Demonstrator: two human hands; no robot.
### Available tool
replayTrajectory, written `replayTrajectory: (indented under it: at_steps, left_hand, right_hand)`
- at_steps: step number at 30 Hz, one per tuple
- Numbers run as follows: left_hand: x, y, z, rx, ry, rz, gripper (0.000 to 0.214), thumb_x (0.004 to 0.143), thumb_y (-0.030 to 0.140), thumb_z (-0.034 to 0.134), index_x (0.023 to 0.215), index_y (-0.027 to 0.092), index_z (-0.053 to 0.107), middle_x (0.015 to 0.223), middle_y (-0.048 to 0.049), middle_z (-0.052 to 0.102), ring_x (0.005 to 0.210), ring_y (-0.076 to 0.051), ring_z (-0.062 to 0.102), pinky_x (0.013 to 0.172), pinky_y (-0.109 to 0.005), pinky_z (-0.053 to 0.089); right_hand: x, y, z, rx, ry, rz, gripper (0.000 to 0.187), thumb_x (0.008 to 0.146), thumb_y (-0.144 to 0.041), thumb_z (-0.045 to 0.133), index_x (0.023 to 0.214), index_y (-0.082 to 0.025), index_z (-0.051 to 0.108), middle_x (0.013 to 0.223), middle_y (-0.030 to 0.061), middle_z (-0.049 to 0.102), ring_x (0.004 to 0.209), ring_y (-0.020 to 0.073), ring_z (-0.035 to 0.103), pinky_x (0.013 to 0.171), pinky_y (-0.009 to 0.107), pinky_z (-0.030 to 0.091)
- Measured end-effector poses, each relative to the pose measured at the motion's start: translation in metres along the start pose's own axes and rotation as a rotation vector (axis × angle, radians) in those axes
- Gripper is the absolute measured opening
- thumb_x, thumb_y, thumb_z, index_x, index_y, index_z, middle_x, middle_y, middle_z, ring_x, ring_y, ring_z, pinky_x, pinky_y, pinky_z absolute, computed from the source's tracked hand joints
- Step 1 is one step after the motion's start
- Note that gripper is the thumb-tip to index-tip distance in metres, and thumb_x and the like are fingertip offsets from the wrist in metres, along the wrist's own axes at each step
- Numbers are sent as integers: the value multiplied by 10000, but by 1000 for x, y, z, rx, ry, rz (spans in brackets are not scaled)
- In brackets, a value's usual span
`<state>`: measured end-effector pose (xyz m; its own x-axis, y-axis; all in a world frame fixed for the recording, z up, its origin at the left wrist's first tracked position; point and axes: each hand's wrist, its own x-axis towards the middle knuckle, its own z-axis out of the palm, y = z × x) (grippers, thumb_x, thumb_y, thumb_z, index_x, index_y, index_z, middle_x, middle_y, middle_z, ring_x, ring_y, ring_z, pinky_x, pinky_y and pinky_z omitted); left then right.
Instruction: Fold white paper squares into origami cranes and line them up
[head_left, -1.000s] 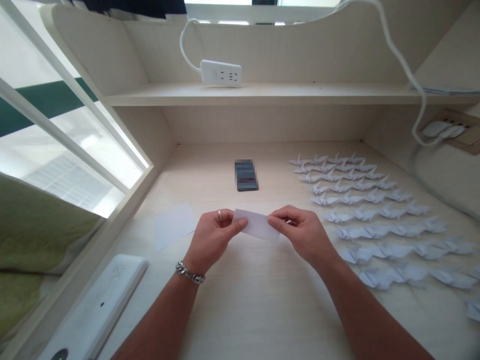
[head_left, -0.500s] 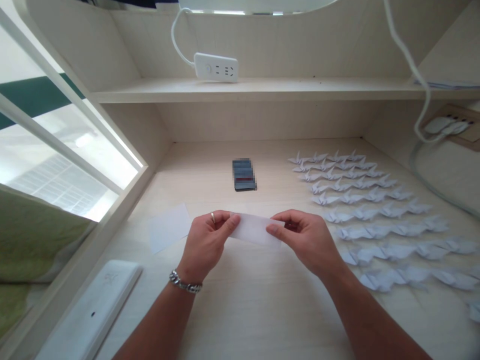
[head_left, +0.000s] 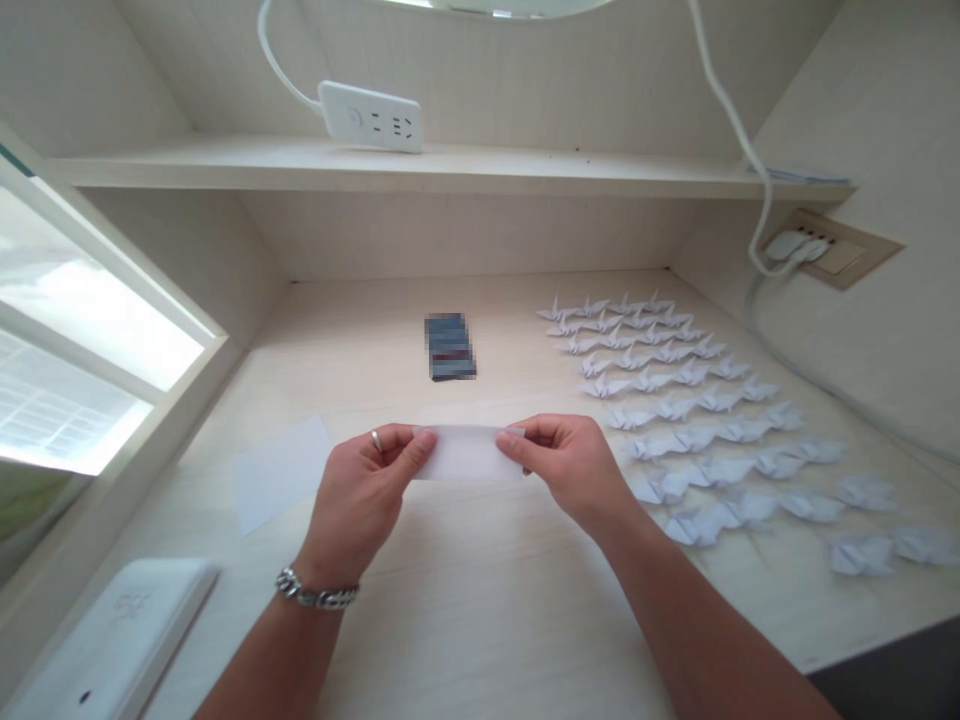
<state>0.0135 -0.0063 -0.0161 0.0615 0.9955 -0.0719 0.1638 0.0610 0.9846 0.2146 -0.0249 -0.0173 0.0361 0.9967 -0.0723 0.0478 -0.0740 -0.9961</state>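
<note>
Between both hands a white piece of paper [head_left: 466, 453], a narrow rectangle that looks folded, is held stretched above the desk. My left hand [head_left: 369, 490], with a ring and a chain bracelet, pinches its left end between thumb and fingers. The right end is pinched the same way by my right hand [head_left: 574, 465]. A flat white sheet of paper [head_left: 277, 475] lies on the desk left of my left hand. To the right stand several rows of white folded paper cranes [head_left: 679, 405].
A blurred dark phone-like object [head_left: 450, 347] lies beyond the hands. At the lower left is a white flat box-like device [head_left: 120, 630]. A power strip [head_left: 371, 117] rests on the shelf [head_left: 480, 170]; a white cable [head_left: 731, 100] hangs to the wall socket [head_left: 836, 248].
The view has turned to the right, so things appear shifted left and more cranes show at the lower right. The paper is now held more level, with both hands still pinching it.
</note>
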Motion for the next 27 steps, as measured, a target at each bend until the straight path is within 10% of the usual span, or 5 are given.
replayTrajectory:
  at_steps: [19,27]
  left_hand:
    - [1,-2,7,174,-246,-72,270,721,428,693,723,158,693,644,-33,665,567,-146,545,521,-238,395]
    - [3,-12,16,28,-193,-85,341,705,480,684,692,139,668,610,-26,627,554,-138,534,536,-244,419]
  right_hand:
    - [12,20,3,-162,16,-52,250,760,-404,678,719,-158,698,651,18,648,601,140,556,525,248,428]
    - [19,24,3,117,61,83,311,625,-329,794,840,-147,662,698,23,685,591,131,623,571,265,529]
